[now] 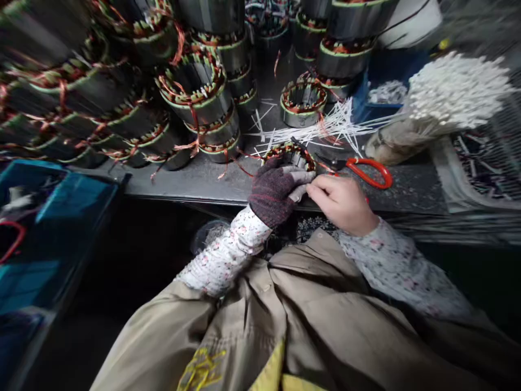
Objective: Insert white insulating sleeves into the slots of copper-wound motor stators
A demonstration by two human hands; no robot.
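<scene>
A motor stator [299, 155] with copper windings and a green rim sits at the bench's front edge, partly hidden by my hands. My left hand [274, 190], in a dark knitted glove with pale-covered fingertips, is closed over its near side. Bare and pinched, my right hand [344, 201] meets the left fingertips at the stator's near right rim. Whatever lies between the right fingers is too small or covered to make out. Just beyond the right hand lie scissors with orange handles [385, 176]. Thin white strips [325, 130] are scattered behind the stator.
Stacked stators [209, 111] crowd the left and back of the bench; one single stator [303, 103] stands behind the strips. To the right are a bundle of white-tipped sticks [459, 89], a blue bin [362, 103] and a pale basket [443, 163]. Blue trays [61, 201] sit lower left.
</scene>
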